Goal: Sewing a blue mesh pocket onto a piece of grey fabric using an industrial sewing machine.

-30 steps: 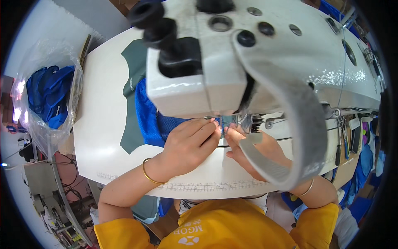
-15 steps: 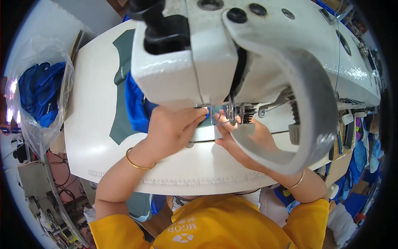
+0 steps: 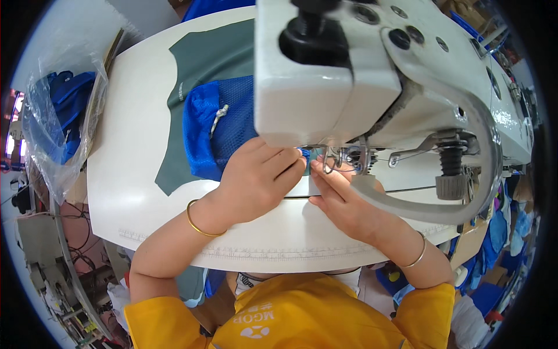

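Observation:
My left hand [image 3: 260,181] is closed at the needle area of a white sewing machine [image 3: 314,110]. Its thumb and forefinger pinch the edge of a blue mesh bag [image 3: 232,125]. The bag, with a pale knotted cord on it, lies on a dark green fabric panel [image 3: 212,55], partly hidden behind the machine head. My right hand [image 3: 354,209] rests just right of the left one, fingers stretched out along the cloth beside the presser foot [image 3: 329,164]. Its far fingers are partly hidden by the thread guides.
The white sewing table [image 3: 133,145] has a printed ruler along its near edge. A clear plastic bag [image 3: 96,125] of blue pieces hangs at the left. A curved grey guard [image 3: 430,215] arches over my right wrist. Blue cloth [image 3: 494,238] is piled at the far right.
The view has shifted, so the machine head appears farther right and more of the blue mesh bag and green panel shows. Both hands stay close to the needle.

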`<action>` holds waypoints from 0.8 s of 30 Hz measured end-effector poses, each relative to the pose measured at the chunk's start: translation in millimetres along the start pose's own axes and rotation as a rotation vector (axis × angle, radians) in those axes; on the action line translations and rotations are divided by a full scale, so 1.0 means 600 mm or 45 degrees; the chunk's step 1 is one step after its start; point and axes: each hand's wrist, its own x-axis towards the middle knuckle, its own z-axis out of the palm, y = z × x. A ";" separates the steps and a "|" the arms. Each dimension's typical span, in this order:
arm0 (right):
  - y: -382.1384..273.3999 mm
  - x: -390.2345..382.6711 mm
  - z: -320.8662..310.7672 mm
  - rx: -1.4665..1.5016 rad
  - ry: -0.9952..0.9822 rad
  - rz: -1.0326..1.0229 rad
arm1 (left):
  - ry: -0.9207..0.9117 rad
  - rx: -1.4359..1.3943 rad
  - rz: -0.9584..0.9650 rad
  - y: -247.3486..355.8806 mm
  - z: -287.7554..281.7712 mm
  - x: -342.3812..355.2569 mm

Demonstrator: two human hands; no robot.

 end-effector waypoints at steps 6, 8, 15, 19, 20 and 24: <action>0.005 0.003 -0.006 0.063 -0.125 0.049 | -0.187 0.266 0.187 0.006 -0.011 0.007; 0.006 0.001 -0.002 -0.077 -0.143 0.003 | -0.146 0.262 0.179 0.007 0.004 0.001; 0.007 -0.009 0.021 0.149 0.035 0.029 | -0.150 0.373 0.167 0.016 -0.015 0.009; 0.007 -0.006 0.015 0.123 -0.149 0.161 | -0.124 0.365 0.181 0.014 -0.014 0.005; 0.005 0.001 0.006 0.142 -0.170 0.132 | -0.122 0.368 0.179 0.016 -0.013 0.006; -0.002 0.009 -0.009 0.067 -0.151 0.086 | -0.060 0.379 0.110 0.024 -0.008 0.009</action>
